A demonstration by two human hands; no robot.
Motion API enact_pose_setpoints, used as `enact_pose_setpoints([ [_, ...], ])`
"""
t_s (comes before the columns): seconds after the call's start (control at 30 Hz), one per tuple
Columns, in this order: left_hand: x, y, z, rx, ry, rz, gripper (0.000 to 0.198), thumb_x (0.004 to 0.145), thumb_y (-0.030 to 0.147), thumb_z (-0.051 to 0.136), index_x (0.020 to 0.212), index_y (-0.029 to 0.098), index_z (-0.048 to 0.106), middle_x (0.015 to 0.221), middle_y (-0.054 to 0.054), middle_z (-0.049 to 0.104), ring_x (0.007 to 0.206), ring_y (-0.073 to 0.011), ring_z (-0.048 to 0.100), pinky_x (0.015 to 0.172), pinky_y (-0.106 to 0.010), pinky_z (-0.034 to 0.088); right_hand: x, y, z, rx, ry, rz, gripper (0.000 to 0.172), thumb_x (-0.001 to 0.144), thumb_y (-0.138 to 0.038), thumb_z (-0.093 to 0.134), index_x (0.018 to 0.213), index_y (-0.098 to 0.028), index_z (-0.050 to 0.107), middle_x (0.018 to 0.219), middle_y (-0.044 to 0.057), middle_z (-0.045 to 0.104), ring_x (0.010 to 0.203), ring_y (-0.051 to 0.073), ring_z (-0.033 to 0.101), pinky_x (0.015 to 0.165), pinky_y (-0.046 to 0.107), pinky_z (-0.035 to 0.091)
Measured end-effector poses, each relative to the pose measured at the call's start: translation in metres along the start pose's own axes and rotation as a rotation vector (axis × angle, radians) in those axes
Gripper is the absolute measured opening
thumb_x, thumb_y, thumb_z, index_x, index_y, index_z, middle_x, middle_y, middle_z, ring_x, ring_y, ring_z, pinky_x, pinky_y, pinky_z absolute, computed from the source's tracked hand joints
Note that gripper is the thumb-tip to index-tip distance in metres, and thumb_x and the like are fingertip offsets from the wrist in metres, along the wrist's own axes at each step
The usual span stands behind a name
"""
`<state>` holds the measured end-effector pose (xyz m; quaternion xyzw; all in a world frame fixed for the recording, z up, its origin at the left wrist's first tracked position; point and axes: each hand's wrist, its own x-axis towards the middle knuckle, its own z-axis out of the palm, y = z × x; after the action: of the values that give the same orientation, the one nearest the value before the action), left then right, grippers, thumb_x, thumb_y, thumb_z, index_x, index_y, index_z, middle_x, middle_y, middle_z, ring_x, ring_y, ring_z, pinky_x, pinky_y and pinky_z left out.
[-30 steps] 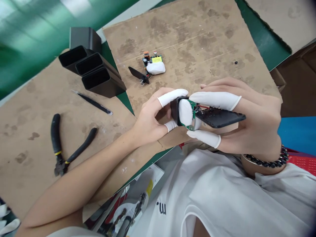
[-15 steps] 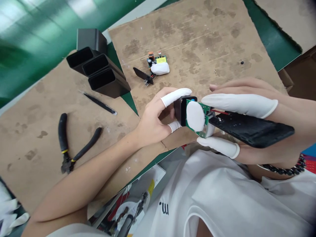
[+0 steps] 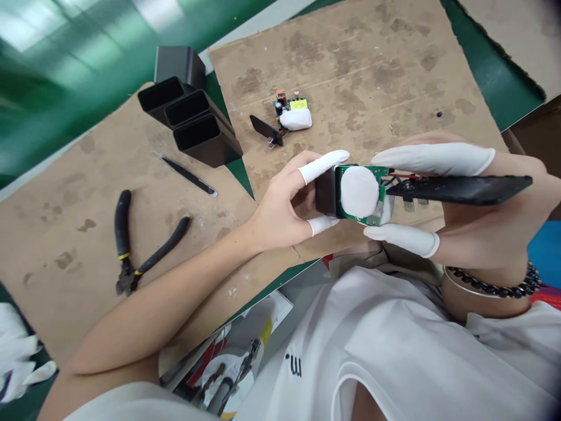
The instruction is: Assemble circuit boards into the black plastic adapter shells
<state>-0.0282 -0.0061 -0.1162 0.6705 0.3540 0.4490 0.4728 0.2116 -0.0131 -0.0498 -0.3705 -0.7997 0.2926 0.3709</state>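
While the left hand (image 3: 280, 204) grips the black case (image 3: 326, 192), the right hand (image 3: 486, 231) pinches the green circuit board (image 3: 383, 176) at the case's open end.

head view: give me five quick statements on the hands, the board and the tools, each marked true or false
1. The left hand holds a black case. True.
2. The right hand grips the pliers. False: its fingers are at the board; the pliers lie on the cardboard.
3. The tweezers lie on the cardboard. True.
4. The board is fully inside the case. False: it sticks out of the opening.
5. The pliers' handles are spread apart. True.
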Motion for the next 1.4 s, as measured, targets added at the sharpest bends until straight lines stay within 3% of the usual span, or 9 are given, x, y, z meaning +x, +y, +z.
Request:
enact_pose_setpoints([
  [0.2, -0.003, 0.000, 0.002, 0.055, 0.008, 0.001, 0.069, 0.073, 0.041, 0.093, 0.135, 0.025, 0.067, 0.116, -0.009, 0.065, 0.080, -0.0168, 0.063, 0.066, -0.031, 0.055, 0.001, 0.008, 0.003, 0.116, 0.054, -0.041, 0.067, 0.068, -0.016, 0.092, 0.128, -0.038, 0.074, 0.119, -0.001, 0.077, 0.106, 0.030, 0.072, 0.089, 0.047, 0.064],
  [0.4, -0.003, 0.005, 0.000, 0.183, -0.028, 0.086, 0.065, 0.078, 0.023, 0.084, 0.140, 0.025, 0.062, 0.116, -0.008, 0.063, 0.068, -0.0095, 0.050, 0.059, -0.025, 0.048, 0.005, 0.021, 0.007, 0.194, 0.057, -0.119, 0.061, 0.068, -0.018, 0.093, 0.126, -0.025, 0.075, 0.114, 0.005, 0.078, 0.101, 0.026, 0.074, 0.084, 0.042, 0.063],
  [0.6, -0.003, 0.008, 0.000, 0.211, -0.047, 0.043, 0.066, 0.080, 0.023, 0.082, 0.142, 0.024, 0.059, 0.116, -0.008, 0.062, 0.070, -0.0090, 0.050, 0.061, -0.023, 0.049, 0.007, 0.025, 0.010, 0.154, 0.053, -0.170, 0.051, 0.076, -0.023, 0.088, 0.124, -0.029, 0.070, 0.110, 0.003, 0.077, 0.097, 0.023, 0.075, 0.080, 0.037, 0.063],
  [0.83, -0.003, 0.004, -0.001, 0.210, -0.039, 0.074, 0.067, 0.079, 0.027, 0.086, 0.141, 0.028, 0.061, 0.117, -0.008, 0.061, 0.066, -0.0089, 0.048, 0.062, -0.026, 0.049, 0.009, 0.023, 0.009, 0.109, 0.082, -0.182, 0.043, 0.078, -0.029, 0.087, 0.118, -0.021, 0.071, 0.102, 0.004, 0.081, 0.084, 0.019, 0.077, 0.075, 0.030, 0.063],
  [1.07, -0.005, 0.001, -0.003, 0.164, -0.034, 0.030, 0.068, 0.076, 0.038, 0.091, 0.138, 0.030, 0.064, 0.116, -0.006, 0.061, 0.068, -0.0095, 0.050, 0.067, -0.028, 0.051, 0.009, 0.023, 0.013, 0.223, 0.046, -0.083, 0.044, 0.076, -0.031, 0.088, 0.118, -0.032, 0.075, 0.104, -0.002, 0.081, 0.087, 0.020, 0.077, 0.082, 0.034, 0.065],
  [1.4, -0.006, -0.003, -0.005, 0.180, -0.038, 0.019, 0.074, 0.072, 0.043, 0.093, 0.139, 0.030, 0.063, 0.119, -0.008, 0.061, 0.086, -0.0165, 0.059, 0.074, -0.029, 0.053, 0.009, 0.022, 0.013, 0.219, 0.013, -0.035, 0.041, 0.077, -0.030, 0.086, 0.116, -0.029, 0.075, 0.105, -0.003, 0.080, 0.090, 0.019, 0.076, 0.085, 0.031, 0.065],
])
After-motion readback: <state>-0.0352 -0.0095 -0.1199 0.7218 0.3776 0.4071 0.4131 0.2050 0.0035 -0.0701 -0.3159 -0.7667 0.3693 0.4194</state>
